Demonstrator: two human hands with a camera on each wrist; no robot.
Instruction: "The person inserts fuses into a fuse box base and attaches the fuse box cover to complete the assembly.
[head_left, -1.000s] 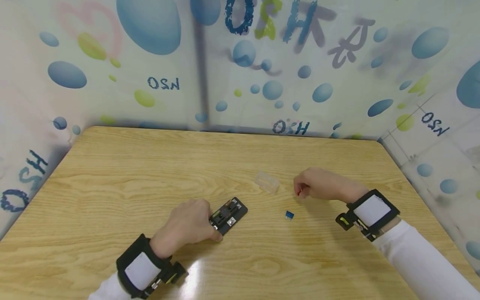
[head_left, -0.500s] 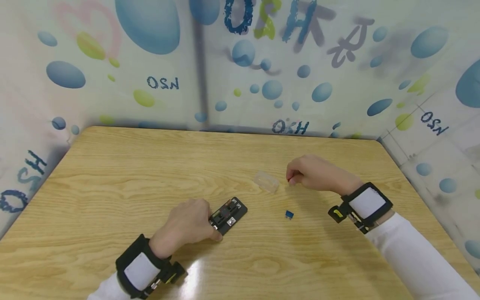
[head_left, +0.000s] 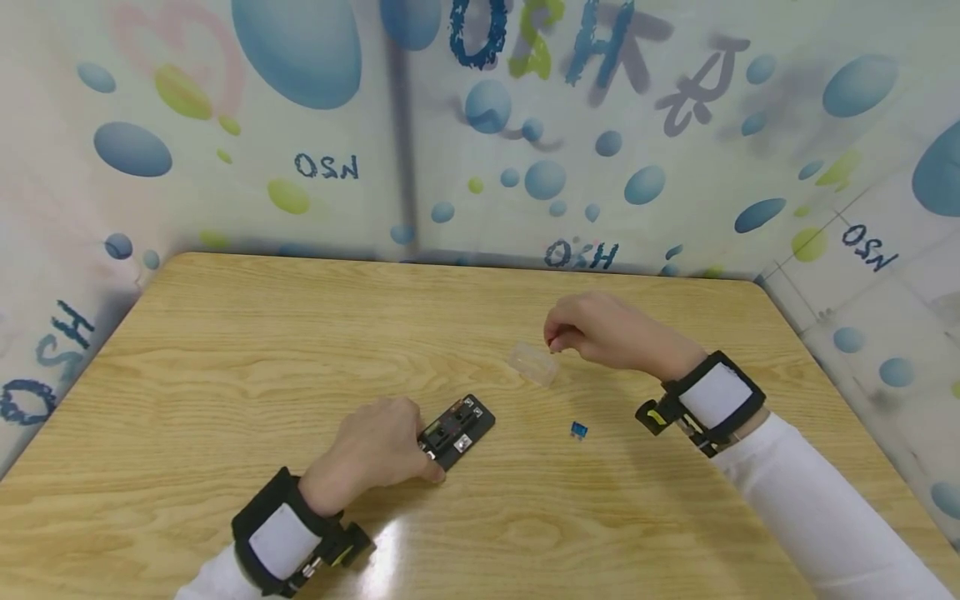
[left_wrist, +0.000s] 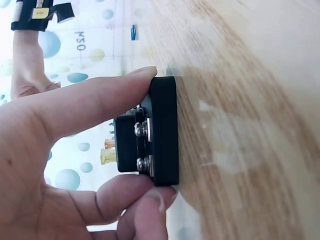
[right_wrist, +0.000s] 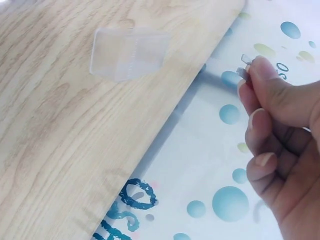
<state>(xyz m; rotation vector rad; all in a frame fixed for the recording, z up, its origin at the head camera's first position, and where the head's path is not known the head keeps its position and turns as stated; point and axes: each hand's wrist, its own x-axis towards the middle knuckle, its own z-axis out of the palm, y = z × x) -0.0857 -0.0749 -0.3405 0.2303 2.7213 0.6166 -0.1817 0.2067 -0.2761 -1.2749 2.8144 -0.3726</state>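
Observation:
My left hand grips one end of a black fuse block on the table, thumb on one edge and fingers on the other. In the left wrist view, metal screws and a yellow piece show on the block's upper side. Raised near a clear plastic box, my right hand pinches a small red blade fuse between thumb and forefinger. Two metal prongs of this fuse stick out past the fingertips in the right wrist view; its body is mostly hidden. A blue blade fuse lies on the table between the hands.
The wooden table ends at a white wall covering with blue and green bubbles along the back and sides. The clear box stands on the wood, beyond the fuse block. Both wrists wear black camera straps.
My right hand has moved left and away from me, from right of the clear box to its right edge, still pinching the red fuse. The left hand and fuse block have stayed put.

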